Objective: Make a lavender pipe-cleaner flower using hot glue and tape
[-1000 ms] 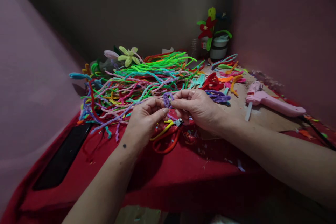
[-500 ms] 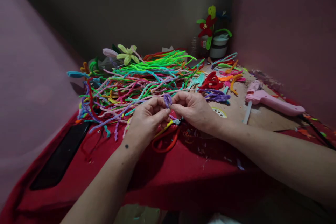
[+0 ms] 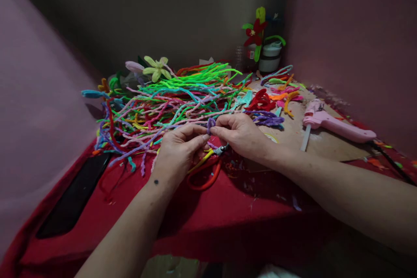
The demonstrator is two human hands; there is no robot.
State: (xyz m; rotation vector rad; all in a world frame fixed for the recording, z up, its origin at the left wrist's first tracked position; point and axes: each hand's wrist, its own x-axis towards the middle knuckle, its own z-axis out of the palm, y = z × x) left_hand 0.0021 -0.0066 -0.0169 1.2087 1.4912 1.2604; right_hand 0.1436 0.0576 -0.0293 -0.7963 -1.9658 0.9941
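Note:
Between my fingertips is a small looped piece of purple pipe cleaner [image 3: 211, 124]. My left hand [image 3: 179, 147] pinches it from the left, thumb against index finger. From the other side, my right hand [image 3: 243, 134] grips it with thumb and forefinger. Under my hands lie scissors [image 3: 203, 182] with red and yellow handles, their blades partly covered by my right hand. A large heap of many-coloured pipe cleaners [image 3: 176, 104] spreads just beyond my left hand. Bent purple pieces [image 3: 267, 118] and red loops [image 3: 260, 100] rest past my right hand.
A pink glue gun [image 3: 339, 126] with a glue stick lies on cardboard [image 3: 325, 150] at right, its cord trailing off. At left is a black phone-like slab [image 3: 74, 197] on the red cloth [image 3: 260, 217]. Behind stand a pale lidded cup [image 3: 270, 57] and a red pipe-cleaner flower [image 3: 256, 33].
The purple loop has turned between my fingers and looks narrower, its top tipped to the right. My right fingers have shifted slightly. The whole view has moved a little.

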